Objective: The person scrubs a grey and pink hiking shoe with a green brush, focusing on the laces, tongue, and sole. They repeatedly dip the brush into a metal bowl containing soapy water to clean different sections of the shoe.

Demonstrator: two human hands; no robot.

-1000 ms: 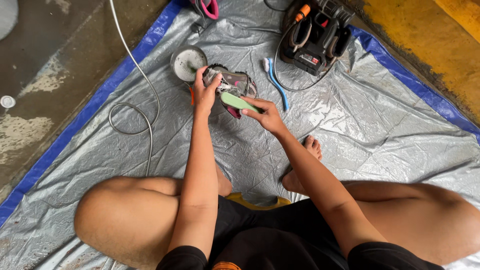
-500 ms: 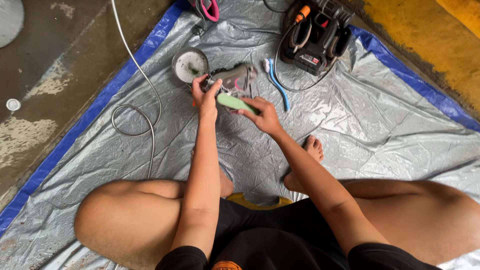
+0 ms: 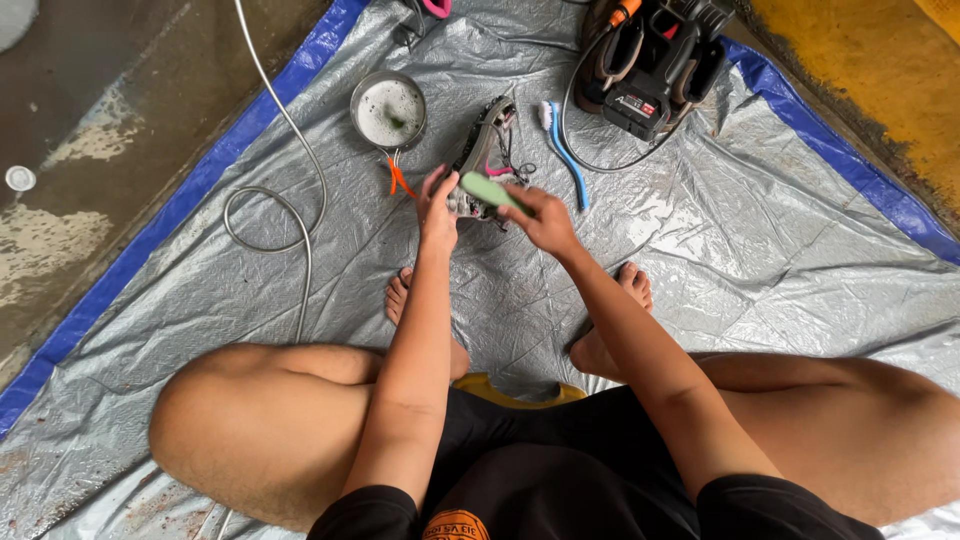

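I sit on a grey tarp (image 3: 700,270) with knees apart. My left hand (image 3: 438,205) grips the near end of a dirty grey shoe with pink trim (image 3: 484,152), tipped on its side. My right hand (image 3: 542,218) holds a light green brush (image 3: 492,190) pressed against the shoe's near end. A metal bowl of soapy water (image 3: 388,108) stands just left of the shoe. An orange tool (image 3: 400,180) lies between bowl and left hand.
A blue and white brush (image 3: 562,150) lies right of the shoe. A black, red and orange machine with a cable (image 3: 650,62) stands at the back right. A grey hose (image 3: 290,190) loops at left. A pink object (image 3: 437,8) lies at the top edge. Wet concrete borders the tarp's blue edge (image 3: 200,190).
The shoe has been turned so that it points away from me, on its side. Both hands have shifted with it, and the brush now sits at its near end.
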